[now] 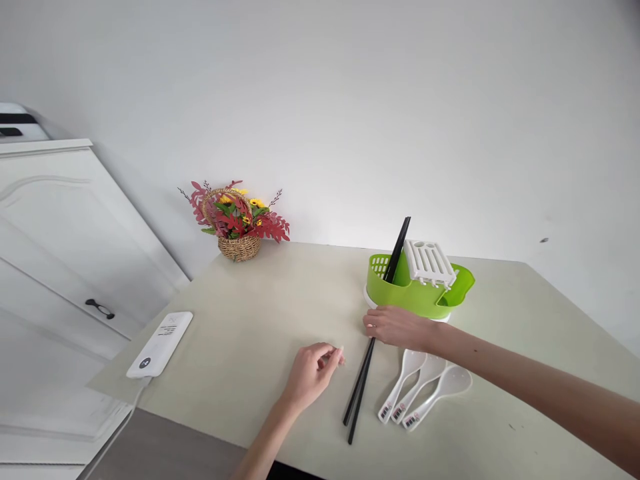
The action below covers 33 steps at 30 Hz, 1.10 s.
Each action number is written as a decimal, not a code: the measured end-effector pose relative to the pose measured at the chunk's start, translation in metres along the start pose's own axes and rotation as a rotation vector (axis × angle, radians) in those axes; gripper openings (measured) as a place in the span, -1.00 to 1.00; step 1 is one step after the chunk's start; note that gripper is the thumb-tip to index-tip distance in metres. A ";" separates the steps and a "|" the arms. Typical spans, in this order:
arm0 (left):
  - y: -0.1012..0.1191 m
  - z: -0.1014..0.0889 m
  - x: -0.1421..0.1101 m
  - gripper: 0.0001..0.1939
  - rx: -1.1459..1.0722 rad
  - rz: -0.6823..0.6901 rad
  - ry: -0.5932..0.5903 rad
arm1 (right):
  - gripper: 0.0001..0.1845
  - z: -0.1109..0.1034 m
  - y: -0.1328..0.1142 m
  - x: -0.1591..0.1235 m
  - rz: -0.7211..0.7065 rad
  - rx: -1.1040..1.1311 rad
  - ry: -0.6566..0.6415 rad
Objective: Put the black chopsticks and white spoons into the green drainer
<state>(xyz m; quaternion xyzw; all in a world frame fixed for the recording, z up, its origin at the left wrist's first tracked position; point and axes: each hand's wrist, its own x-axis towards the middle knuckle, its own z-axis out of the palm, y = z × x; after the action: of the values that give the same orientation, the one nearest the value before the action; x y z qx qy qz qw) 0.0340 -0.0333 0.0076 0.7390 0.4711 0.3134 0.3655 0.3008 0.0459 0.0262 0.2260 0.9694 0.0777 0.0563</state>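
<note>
My right hand (395, 327) is closed over the upper ends of a pair of black chopsticks (361, 387), whose lower ends point toward me on the table. To their left, my left hand (314, 371) hovers near the table with fingers curled and thumb close to them; whether anything is between them is hidden. Three white spoons (425, 387) lie fanned out, handles toward me, right of the chopsticks. Behind my right hand stands a green utensil holder (415, 297) with a white slotted rack (431, 262) on top. More black chopsticks (397, 252) lean upright in its left compartment.
A wicker basket of artificial flowers (239, 247) stands at the table's back left. Near the left edge lies a white power bank (160, 345) with a cable (120, 427) hanging off. A white cabinet (60, 267) is beside the table, and a wall runs behind.
</note>
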 end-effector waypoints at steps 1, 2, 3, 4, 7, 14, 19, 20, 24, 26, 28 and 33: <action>0.000 0.000 0.000 -0.50 0.000 0.002 0.000 | -0.79 -0.001 0.000 0.002 -0.001 0.004 -0.006; 0.000 0.000 0.000 -0.49 0.001 0.004 0.000 | -0.79 -0.001 0.000 0.004 0.000 0.007 -0.014; 0.000 0.000 0.000 -0.49 0.000 0.006 0.001 | -0.79 -0.002 -0.001 0.006 0.005 0.009 -0.022; 0.000 0.000 0.000 -0.49 -0.001 0.006 0.001 | -0.78 -0.003 -0.001 0.008 0.012 0.011 -0.031; 0.000 0.001 0.000 -0.49 -0.001 -0.003 -0.001 | -0.75 -0.006 -0.005 0.012 0.047 0.019 -0.068; -0.004 -0.001 -0.002 -0.61 -0.015 0.013 0.010 | -0.84 -0.033 -0.012 0.022 0.125 0.107 -0.154; -0.002 -0.004 -0.004 -0.58 -0.006 0.040 -0.078 | -0.86 -0.081 -0.009 0.020 0.197 0.203 -0.156; -0.001 -0.004 -0.004 -0.51 -0.015 0.036 -0.115 | -0.84 -0.093 -0.009 0.019 0.207 0.221 -0.151; -0.002 -0.003 -0.008 -0.39 -0.161 -0.008 -0.145 | -0.72 -0.144 -0.012 0.012 0.230 0.325 -0.124; -0.004 -0.003 -0.009 -0.42 -0.232 -0.022 -0.089 | -0.72 -0.164 -0.015 0.010 0.252 0.451 -0.129; -0.005 -0.002 -0.011 -0.44 -0.225 -0.010 -0.048 | -0.72 -0.180 -0.020 0.010 0.293 0.494 -0.138; 0.001 -0.007 -0.012 -0.49 0.017 0.169 -0.036 | -0.72 -0.198 -0.028 0.006 0.381 0.403 -0.145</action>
<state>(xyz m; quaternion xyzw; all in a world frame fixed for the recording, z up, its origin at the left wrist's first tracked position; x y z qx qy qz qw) 0.0246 -0.0426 0.0105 0.7848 0.4031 0.3259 0.3398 0.2552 -0.0009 0.2150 0.4157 0.8988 -0.1240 0.0639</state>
